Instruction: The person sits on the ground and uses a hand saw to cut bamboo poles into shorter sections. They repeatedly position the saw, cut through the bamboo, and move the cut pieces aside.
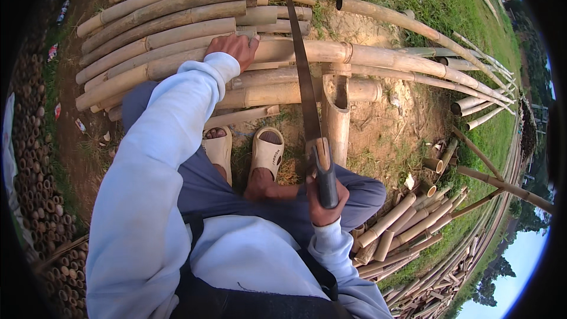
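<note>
My right hand (326,202) is wrapped round the black and wooden handle of a hand saw (303,71). Its long dark blade points away from me and crosses over a thick bamboo pole (378,56) that runs from left to right. Whether the teeth touch the pole I cannot tell. My left hand (234,49) lies on this pole, left of the blade, fingers curled over its top. Beneath the pole, just right of the blade, stands a bamboo post (336,124) with an open cut end. What the left fingertips grip is partly hidden.
Several cut bamboo lengths (171,9) lie side by side at the far left. Short bamboo pieces (401,224) are heaped at the right, near a slanting bamboo prop (502,186). Stacked bamboo ends (35,171) fill the left edge. My sandaled feet (267,150) rest below the pole.
</note>
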The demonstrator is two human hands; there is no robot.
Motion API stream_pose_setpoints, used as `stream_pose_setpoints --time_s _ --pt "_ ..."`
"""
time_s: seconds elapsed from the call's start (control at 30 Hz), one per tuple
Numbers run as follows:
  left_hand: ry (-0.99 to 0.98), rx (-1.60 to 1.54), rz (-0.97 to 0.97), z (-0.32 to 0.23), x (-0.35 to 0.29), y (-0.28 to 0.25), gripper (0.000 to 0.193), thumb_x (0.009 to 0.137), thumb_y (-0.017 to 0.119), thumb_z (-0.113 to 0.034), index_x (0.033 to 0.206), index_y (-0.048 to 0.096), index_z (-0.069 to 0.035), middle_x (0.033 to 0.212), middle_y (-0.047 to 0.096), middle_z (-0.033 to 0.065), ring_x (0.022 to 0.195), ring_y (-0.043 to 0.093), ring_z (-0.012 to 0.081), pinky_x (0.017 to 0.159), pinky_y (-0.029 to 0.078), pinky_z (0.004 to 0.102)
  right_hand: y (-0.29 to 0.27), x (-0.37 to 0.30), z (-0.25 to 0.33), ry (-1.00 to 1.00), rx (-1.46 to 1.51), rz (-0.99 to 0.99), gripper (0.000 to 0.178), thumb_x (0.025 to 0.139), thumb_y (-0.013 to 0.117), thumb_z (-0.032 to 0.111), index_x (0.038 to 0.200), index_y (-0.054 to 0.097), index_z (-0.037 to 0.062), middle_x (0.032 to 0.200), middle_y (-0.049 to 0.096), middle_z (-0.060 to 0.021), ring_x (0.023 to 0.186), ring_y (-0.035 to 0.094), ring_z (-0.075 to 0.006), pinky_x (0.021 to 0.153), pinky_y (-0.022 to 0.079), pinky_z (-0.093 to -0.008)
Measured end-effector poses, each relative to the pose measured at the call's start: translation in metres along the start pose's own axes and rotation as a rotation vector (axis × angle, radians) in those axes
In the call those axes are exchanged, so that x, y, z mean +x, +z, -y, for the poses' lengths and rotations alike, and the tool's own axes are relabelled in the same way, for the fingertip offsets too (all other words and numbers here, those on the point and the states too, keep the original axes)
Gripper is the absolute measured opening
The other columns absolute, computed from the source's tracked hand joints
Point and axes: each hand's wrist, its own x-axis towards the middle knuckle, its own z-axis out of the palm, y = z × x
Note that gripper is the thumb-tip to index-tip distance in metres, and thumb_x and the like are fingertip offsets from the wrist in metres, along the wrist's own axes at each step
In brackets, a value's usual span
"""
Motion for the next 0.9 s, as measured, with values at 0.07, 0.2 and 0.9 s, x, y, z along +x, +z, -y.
stream_pose_setpoints --time_s 0.07,0.2,0.9 --pt "0.069 0.000 -0.012 -0.010 0.022 0.000 0.058 0.105 0.037 -0.044 0.087 0.074 -0.003 0.093 0.072 0.0238 0.091 0.069 0.0419 0.087 0.054 0.0521 0.031 0.059 -0.021 0.030 0.163 -0.110 0.011 0.090 0.072 0.005 0.096 0.067 -0.0029 0.072 0.062 -0.0045 0.067 0.052 -0.0075 0.060 0.046 -0.0275" --pt "0.062 0.036 -0.015 -0.008 0.015 -0.002 0.046 0.103 0.038 -0.033 0.090 0.074 -0.007 0.099 0.073 0.0202 0.094 0.069 0.0412 0.087 0.054 0.0524 0.034 0.059 -0.026 -0.048 0.114 -0.028 0.011 0.091 0.072 0.005 0.095 0.066 -0.0038 0.072 0.061 -0.0031 0.067 0.054 -0.0076 0.060 0.045 -0.0277" --pt "0.018 0.045 0.106 -0.006 -0.002 -0.019 0.042 0.103 0.039 -0.032 0.098 0.071 -0.005 0.097 0.072 0.0208 0.094 0.069 0.0415 0.087 0.052 0.0543 -0.004 -0.044 0.000 -0.097 -0.115 -0.028 0.026 0.086 0.069 -0.001 0.112 0.069 -0.0042 0.092 0.073 -0.0139 0.082 0.069 -0.0182 0.082 0.053 -0.0307"
